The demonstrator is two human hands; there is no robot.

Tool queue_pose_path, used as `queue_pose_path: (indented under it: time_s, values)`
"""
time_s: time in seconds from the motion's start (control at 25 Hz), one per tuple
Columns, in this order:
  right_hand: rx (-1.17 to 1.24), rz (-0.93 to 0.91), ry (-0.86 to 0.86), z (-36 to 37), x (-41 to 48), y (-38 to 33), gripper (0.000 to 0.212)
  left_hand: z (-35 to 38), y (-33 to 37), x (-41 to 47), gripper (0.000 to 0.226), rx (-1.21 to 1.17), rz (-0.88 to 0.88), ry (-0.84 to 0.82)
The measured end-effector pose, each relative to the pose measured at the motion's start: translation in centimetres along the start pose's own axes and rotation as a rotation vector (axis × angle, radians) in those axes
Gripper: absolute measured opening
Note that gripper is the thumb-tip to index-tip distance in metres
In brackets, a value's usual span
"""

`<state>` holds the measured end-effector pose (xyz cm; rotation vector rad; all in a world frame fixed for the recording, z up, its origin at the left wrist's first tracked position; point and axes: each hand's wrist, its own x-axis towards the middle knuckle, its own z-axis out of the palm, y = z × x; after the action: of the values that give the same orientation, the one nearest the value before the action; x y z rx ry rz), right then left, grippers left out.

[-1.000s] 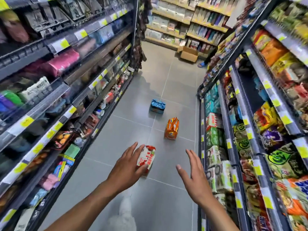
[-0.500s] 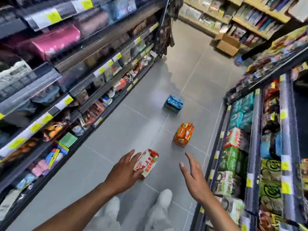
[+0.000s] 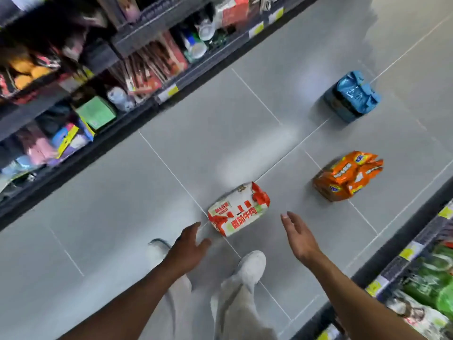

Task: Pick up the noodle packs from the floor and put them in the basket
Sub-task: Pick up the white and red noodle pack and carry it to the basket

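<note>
Glossy plastic wraps the white noodle pack (image 3: 239, 209); the grey floor tiles (image 3: 122, 217) look smooth.

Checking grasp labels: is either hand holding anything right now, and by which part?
Nothing is held. The left hand and right hand are open beside the white noodle pack.

Shelf goods (image 3: 147, 62) blurred; print on blue pack (image 3: 353, 96) unreadable.

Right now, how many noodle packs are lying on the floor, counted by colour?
White-and-red pack: 1
Orange pack: 1
Blue pack: 1
Total: 3
</note>
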<state>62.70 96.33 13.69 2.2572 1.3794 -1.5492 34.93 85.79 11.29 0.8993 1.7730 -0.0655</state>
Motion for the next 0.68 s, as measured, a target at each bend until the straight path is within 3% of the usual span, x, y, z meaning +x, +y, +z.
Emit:
queue_pose_path:
  time_s: [0.08, 0.2, 0.28, 0.4, 0.52, 0.68]
  values:
    - [0.012, 0.045, 0.009, 2.5, 6.7, 2.4, 0.072, 3.8, -2.5, 6.2, 0.061, 0.053, -0.003, -0.057]
    - [0.094, 0.103, -0.046, 6.0, 15.4, 4.6, 0.076, 8.1, -5.8, 13.7, 0.05, -0.113, -0.16, -0.069]
    - [0.227, 0.193, -0.103, 7.8, 20.7, 6.0, 0.085, 10.9, -7.7, 17.8, 0.046, -0.414, -0.305, -0.033]
    - [0.319, 0.256, -0.168, 10.0, 28.1, 8.2, 0.087, 14.7, -9.0, 23.1, 0.056, -1.011, -0.555, -0.108]
    - [0.449, 0.296, -0.322, 11.4, 31.7, 9.2, 0.086, 16.5, -8.5, 26.0, 0.065, -1.358, -0.568, -0.168]
    - [0.65, 0.251, -0.442, 12.2, 31.9, 9.8, 0.077, 16.8, -7.2, 27.0, 0.055, -1.423, -0.447, -0.192]
